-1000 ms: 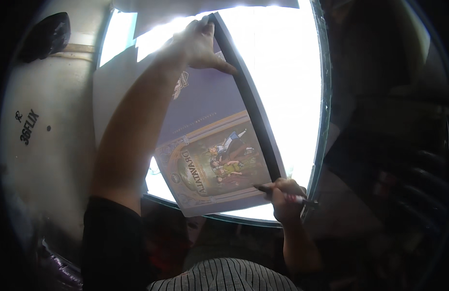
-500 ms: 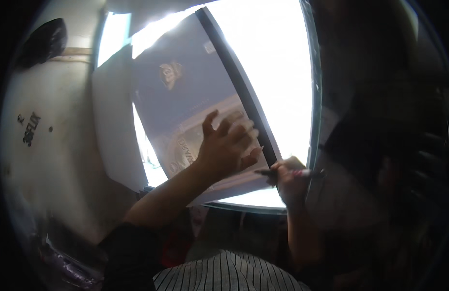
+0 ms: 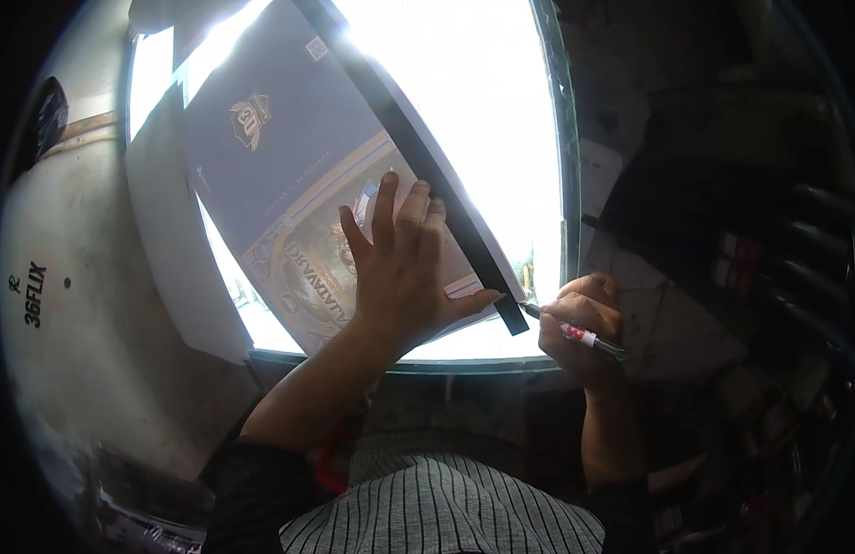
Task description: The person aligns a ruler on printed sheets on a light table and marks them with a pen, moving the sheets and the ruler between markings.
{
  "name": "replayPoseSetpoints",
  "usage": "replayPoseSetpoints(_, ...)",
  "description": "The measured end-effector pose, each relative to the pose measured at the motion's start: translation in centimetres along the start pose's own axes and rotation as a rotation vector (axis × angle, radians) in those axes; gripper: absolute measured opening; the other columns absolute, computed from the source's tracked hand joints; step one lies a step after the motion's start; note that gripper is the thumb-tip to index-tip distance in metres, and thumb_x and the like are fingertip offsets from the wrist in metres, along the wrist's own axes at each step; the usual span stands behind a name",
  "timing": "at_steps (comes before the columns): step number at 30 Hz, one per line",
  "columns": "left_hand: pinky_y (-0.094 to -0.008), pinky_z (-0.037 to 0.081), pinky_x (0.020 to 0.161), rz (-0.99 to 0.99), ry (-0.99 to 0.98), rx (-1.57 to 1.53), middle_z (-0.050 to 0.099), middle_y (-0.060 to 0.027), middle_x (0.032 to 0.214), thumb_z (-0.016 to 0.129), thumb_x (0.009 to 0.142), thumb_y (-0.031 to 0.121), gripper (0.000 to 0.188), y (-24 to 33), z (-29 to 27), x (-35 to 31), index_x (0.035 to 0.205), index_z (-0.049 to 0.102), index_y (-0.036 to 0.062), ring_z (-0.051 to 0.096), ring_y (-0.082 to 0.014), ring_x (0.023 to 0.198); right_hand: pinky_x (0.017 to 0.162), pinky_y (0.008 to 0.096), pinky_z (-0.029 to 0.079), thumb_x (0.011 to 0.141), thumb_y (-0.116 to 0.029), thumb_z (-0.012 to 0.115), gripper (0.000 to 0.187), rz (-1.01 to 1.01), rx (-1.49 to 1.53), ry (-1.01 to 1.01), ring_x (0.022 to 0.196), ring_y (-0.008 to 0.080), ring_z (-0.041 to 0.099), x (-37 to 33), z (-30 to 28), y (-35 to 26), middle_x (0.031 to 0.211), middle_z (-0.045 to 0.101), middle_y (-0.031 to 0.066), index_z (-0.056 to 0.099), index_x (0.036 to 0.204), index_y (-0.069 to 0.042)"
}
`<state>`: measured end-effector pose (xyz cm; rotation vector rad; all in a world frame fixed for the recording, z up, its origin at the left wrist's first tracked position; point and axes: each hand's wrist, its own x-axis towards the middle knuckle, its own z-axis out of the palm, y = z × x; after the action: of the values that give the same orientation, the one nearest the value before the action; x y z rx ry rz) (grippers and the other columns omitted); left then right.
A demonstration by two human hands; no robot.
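A dark blue printed sheet (image 3: 252,175) with a gold emblem and an ornate framed picture lies tilted on a brightly lit glass-topped table (image 3: 501,92). My left hand (image 3: 400,268) rests flat on its lower part, fingers spread and thumb reaching toward a long black strip (image 3: 427,171). That strip runs along the sheet's right side, with a pale margin beyond it. Between the fingers of my right hand (image 3: 584,309) is a pen (image 3: 584,338) with a white and red barrel. Its tip points left, close to the strip's lower end; whether it touches the paper I cannot tell.
White paper (image 3: 173,240) spreads out under and left of the printed sheet. The table's greenish glass edge (image 3: 568,166) runs along the right and front. A pale surface with dark lettering (image 3: 85,305) fills the left. Dark clutter lies at the right, hard to make out.
My left hand has settled flat on the sheet with its fingers spread. My right hand has turned the pen so its tip sits by the strip's lower end. The whole view has shifted.
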<state>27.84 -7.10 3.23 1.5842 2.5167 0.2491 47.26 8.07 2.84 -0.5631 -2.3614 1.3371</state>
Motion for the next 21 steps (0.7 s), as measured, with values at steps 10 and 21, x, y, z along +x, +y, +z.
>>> replayPoseSetpoints(10,-0.0782,0.016,0.102,-0.031,0.015,-0.083,0.036,-0.0229,0.147,0.069,0.071,0.077,0.106,0.3,-0.3,-0.1,0.137,0.039,-0.0007,0.021,-0.0467,0.145,0.074,0.0369,0.043,0.079,-0.017,0.074,0.012,-0.194,-0.075,-0.172,0.064,0.0181,0.062,9.2,1.2,0.2,0.064,0.063,0.0026,0.067,0.074,-0.008)
replayPoseSetpoints(21,-0.075,0.005,0.109,-0.067,-0.01,-0.176,0.025,-0.0203,0.157,0.063,0.077,0.077,0.109,-1.0,0.2,-1.6,0.147,0.031,-0.0002,0.011,-0.0434,0.149,0.071,0.0432,0.053,0.089,-0.012,0.068,0.018,-0.601,0.021,0.319,0.067,0.0332,0.066,30.7,8.7,-3.1,0.075,0.068,0.0123,0.065,0.106,-0.007)
